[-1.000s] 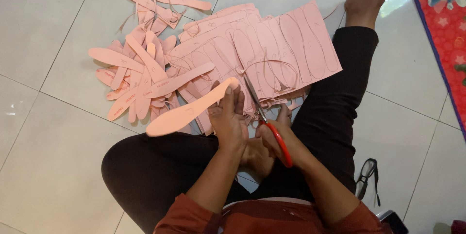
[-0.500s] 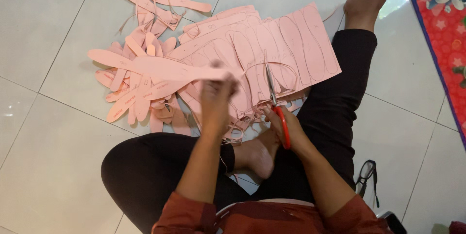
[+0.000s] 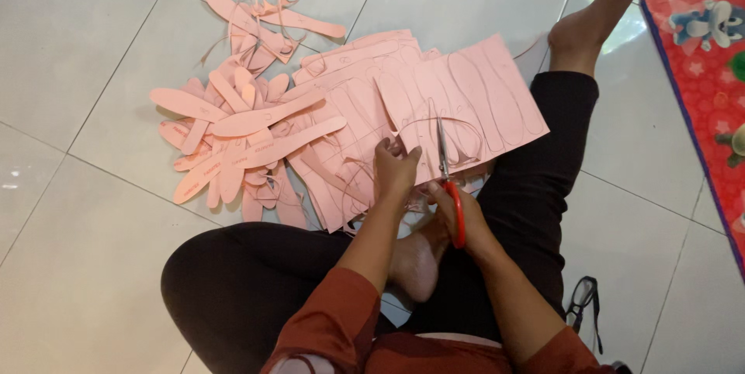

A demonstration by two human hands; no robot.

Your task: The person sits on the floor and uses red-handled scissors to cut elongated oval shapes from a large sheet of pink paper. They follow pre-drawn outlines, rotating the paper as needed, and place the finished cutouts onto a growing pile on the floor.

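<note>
I sit on a tiled floor with a stack of pink foam sheets (image 3: 473,91) marked with insole outlines in front of me. My right hand (image 3: 458,215) grips red-handled scissors (image 3: 448,180) whose blades point away from me, into the near edge of the top sheet. My left hand (image 3: 394,168) rests on the sheet's near edge, just left of the blades, fingers curled on the foam. A pile of cut pink insole shapes (image 3: 240,141) lies to the left.
Thin pink offcut strips (image 3: 264,13) lie at the far side of the pile. A patterned red mat (image 3: 698,40) runs along the right. Black-framed glasses (image 3: 582,304) lie on the floor by my right hip. My legs (image 3: 543,157) frame the work area.
My left hand held a cut insole shape, tossed it onto the left pile, and has come back to the sheet beside the scissors. The scissors stayed at the sheet's edge.
</note>
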